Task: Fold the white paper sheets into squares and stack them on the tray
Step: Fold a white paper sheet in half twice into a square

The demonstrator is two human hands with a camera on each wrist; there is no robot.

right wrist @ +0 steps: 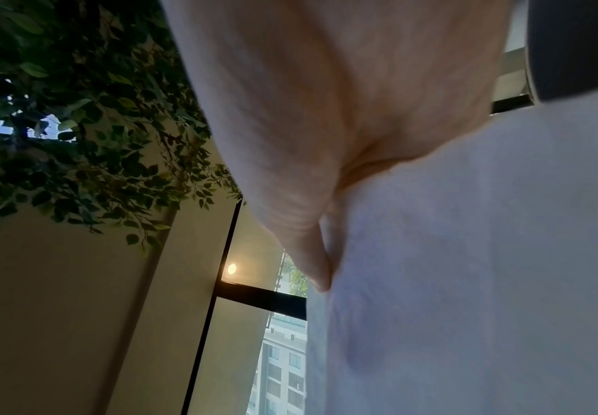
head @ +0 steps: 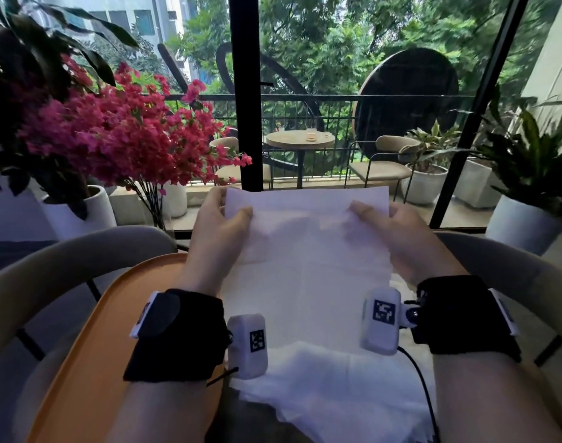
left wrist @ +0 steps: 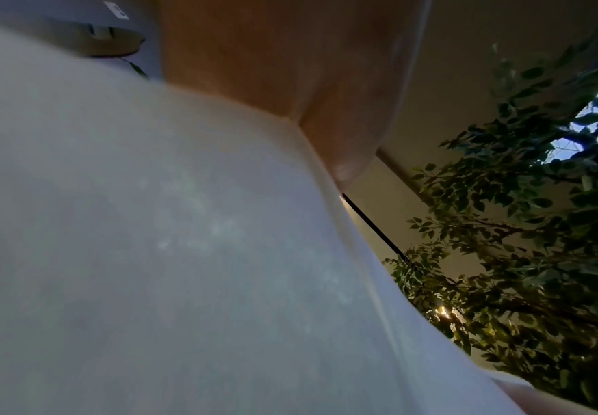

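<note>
The setting is a seat by a tall window that looks onto a balcony with a small round table (head: 300, 139) and potted plants; a bush of pink flowers (head: 120, 135) stands at the left. Nearest the person, more white paper (head: 330, 388) lies loose and rumpled across the lap, not yet folded. Just left of it the orange tray (head: 91, 340) shows no folded square on its visible part, so the task seems barely begun, with the folding and all the stacking left. Above the lap, one white paper sheet (head: 308, 251) is held up flat, old creases crossing it. The left hand (head: 217, 225) pinches its upper left corner, thumb on the near face and fingers behind. The right hand (head: 398, 231) grips the upper right corner the same way.
</note>
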